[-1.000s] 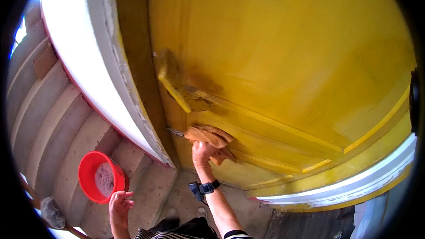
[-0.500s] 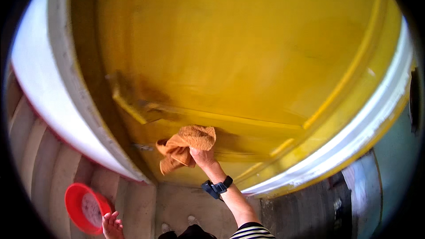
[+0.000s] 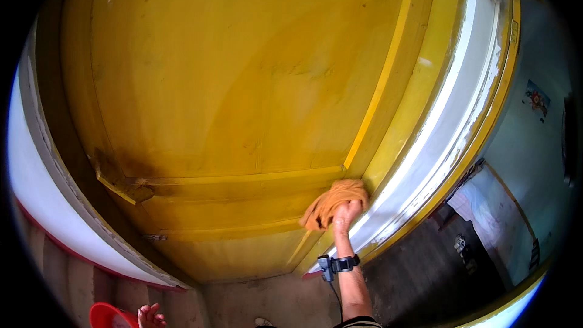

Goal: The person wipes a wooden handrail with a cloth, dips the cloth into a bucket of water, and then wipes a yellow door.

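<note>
My right hand (image 3: 347, 214) presses a bunched orange cloth (image 3: 328, 205) against the lower right part of a yellow door (image 3: 243, 85). The hand is closed on the cloth, and a loose fold hangs to its left. A black band with a small device (image 3: 337, 264) circles that wrist, and a cable runs down from it. At the bottom left my left hand (image 3: 150, 317) holds nothing, its fingers loosely apart. Just beside it a red basin (image 3: 103, 314) is partly cut off by the lower edge of the view.
Steps (image 3: 79, 291) rise at the lower left beside a white wall (image 3: 67, 237). A white door frame (image 3: 419, 164) borders the door on the right. Past it lies a room with a dark floor (image 3: 425, 273), a bed with pale bedding (image 3: 486, 206) and a picture on the wall (image 3: 537, 100).
My right hand has slid the cloth rightward along the lower door to the frame side. The view has turned right, showing more of the room. My left hand stays near the basin.
</note>
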A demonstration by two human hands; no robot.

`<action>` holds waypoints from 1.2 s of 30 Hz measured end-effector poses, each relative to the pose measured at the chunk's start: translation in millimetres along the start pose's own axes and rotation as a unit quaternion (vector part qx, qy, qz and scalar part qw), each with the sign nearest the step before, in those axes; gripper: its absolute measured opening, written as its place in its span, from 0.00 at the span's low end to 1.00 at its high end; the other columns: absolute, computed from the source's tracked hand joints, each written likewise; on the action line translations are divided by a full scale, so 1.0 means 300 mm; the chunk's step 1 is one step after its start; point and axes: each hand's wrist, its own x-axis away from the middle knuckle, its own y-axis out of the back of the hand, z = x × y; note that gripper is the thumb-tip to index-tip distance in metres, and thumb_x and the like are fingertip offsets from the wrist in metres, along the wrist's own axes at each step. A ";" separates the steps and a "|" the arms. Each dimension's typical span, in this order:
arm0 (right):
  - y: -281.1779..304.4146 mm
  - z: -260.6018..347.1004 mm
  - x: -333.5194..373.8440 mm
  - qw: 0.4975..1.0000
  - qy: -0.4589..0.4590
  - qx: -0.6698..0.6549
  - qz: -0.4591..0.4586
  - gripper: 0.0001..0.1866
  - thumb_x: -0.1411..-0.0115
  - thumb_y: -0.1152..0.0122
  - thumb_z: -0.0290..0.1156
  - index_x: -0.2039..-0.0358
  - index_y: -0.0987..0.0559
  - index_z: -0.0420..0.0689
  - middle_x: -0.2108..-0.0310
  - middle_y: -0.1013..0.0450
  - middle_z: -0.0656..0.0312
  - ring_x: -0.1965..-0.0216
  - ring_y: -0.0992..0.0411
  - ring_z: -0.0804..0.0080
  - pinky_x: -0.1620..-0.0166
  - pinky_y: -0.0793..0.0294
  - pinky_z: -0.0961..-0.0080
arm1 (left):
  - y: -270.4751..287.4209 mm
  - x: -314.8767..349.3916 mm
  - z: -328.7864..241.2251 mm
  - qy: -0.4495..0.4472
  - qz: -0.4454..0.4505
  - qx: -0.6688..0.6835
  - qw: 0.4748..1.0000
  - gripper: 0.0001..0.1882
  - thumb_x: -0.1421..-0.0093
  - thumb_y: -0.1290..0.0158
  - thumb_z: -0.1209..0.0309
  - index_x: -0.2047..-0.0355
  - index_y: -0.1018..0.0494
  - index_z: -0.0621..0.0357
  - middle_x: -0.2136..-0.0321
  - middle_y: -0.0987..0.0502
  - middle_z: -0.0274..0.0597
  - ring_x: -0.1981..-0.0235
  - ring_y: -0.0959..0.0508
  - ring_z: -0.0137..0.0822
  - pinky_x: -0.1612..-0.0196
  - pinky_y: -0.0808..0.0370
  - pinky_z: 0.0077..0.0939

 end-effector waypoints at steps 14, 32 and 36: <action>-0.042 0.027 -0.143 0.990 0.020 0.127 0.059 0.08 0.55 0.46 0.21 0.72 0.25 0.34 0.68 0.26 0.49 0.64 0.29 0.55 0.58 0.32 0.67 | -0.140 -0.044 0.037 0.015 0.027 0.006 1.000 0.19 0.39 0.58 0.55 0.57 0.32 0.55 0.54 0.29 0.48 0.66 0.27 0.33 0.62 0.29 0.25; -0.641 0.329 0.089 0.927 0.276 -0.012 0.253 0.19 0.41 0.51 0.30 0.49 0.37 0.42 0.49 0.39 0.57 0.47 0.41 0.66 0.44 0.43 0.71 | -0.299 -0.097 0.058 -0.064 0.077 0.065 0.993 0.19 0.39 0.58 0.58 0.56 0.32 0.59 0.54 0.30 0.52 0.64 0.27 0.33 0.63 0.29 0.24; -0.591 0.246 0.190 0.830 0.177 -0.111 0.517 0.23 0.41 0.51 0.34 0.46 0.40 0.43 0.44 0.44 0.58 0.43 0.46 0.66 0.40 0.51 0.71 | -0.360 -0.042 0.109 -0.057 0.164 0.080 0.982 0.18 0.38 0.59 0.60 0.56 0.32 0.59 0.54 0.30 0.52 0.64 0.27 0.34 0.63 0.28 0.25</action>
